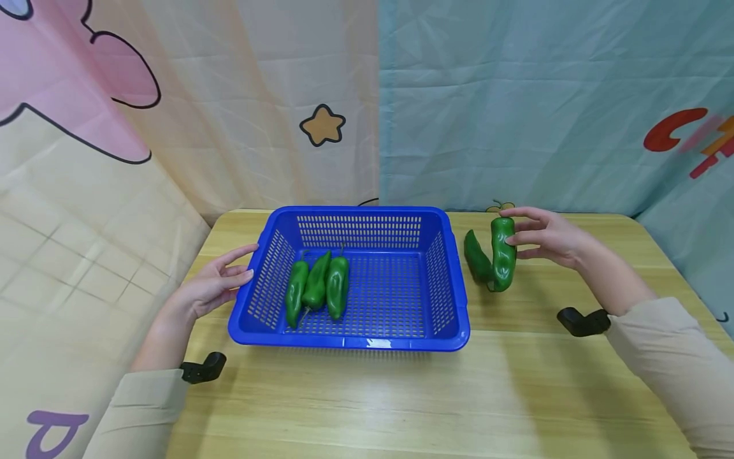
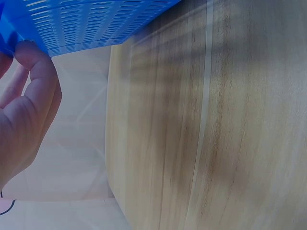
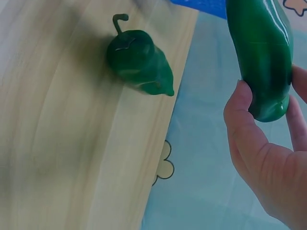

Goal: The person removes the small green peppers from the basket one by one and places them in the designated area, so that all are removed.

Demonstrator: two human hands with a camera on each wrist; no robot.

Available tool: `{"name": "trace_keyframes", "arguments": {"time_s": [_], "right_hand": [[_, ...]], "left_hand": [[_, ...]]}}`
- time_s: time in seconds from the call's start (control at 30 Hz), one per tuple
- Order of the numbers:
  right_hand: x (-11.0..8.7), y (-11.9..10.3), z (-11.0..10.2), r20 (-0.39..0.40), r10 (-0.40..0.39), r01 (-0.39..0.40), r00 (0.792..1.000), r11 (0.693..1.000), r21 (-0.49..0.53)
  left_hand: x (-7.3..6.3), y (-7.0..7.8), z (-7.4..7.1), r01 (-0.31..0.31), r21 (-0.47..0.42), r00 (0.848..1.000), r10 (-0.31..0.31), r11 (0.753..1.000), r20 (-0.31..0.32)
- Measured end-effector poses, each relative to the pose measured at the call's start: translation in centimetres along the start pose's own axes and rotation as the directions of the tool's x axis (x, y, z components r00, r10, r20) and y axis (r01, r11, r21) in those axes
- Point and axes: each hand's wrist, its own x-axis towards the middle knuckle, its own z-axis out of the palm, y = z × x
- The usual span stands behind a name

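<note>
A blue plastic basket (image 1: 350,342) with slotted walls stands on the wooden table. Three green peppers (image 1: 337,287) lie side by side in its left half. My left hand (image 1: 215,280) holds the basket's left rim between thumb and fingers; the left wrist view shows the thumb (image 2: 33,57) against the rim. To the right of the basket, my right hand (image 1: 547,239) pinches a long green pepper (image 1: 503,255) near one end, holding it up over the table. Another green pepper (image 3: 139,62) with a curled stem lies on the table behind it.
Patterned curtains (image 1: 487,108) hang along the table's back edge and at both sides. A pale wooden tabletop (image 1: 367,401) extends in front of the basket. Black wrist mounts (image 1: 582,322) stick out from both sleeves.
</note>
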Motion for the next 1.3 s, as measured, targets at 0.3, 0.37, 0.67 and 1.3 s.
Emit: {"name": "trace_keyframes", "arguments": {"time_s": [0.3, 0.37, 0.67, 1.3], "right_hand": [[0.1, 1.7, -1.2, -0.008, 0.025, -0.026, 1.0, 0.999, -0.032], [0.1, 2.1, -1.4, -0.009, 0.029, -0.029, 1.0, 0.999, -0.038], [0.5, 3.8, -2.0, -0.017, 0.039, -0.04, 0.999, 0.997, -0.071], [2.2, 7.2, -2.6, -0.071, 0.045, -0.047, 0.996, 0.998, -0.031]], "left_hand": [[0.1, -0.1, -0.1, -0.004, -0.008, 1.0, 0.004, 1.0, 0.009], [0.1, -0.1, -0.1, -0.002, -0.007, 1.0, 0.002, 1.0, 0.005], [0.0, 0.1, -0.2, 0.0, 0.006, 1.0, 0.0, 1.0, -0.001], [0.3, -0.5, -0.4, -0.021, -0.015, 1.0, 0.021, 1.0, 0.016]]}}
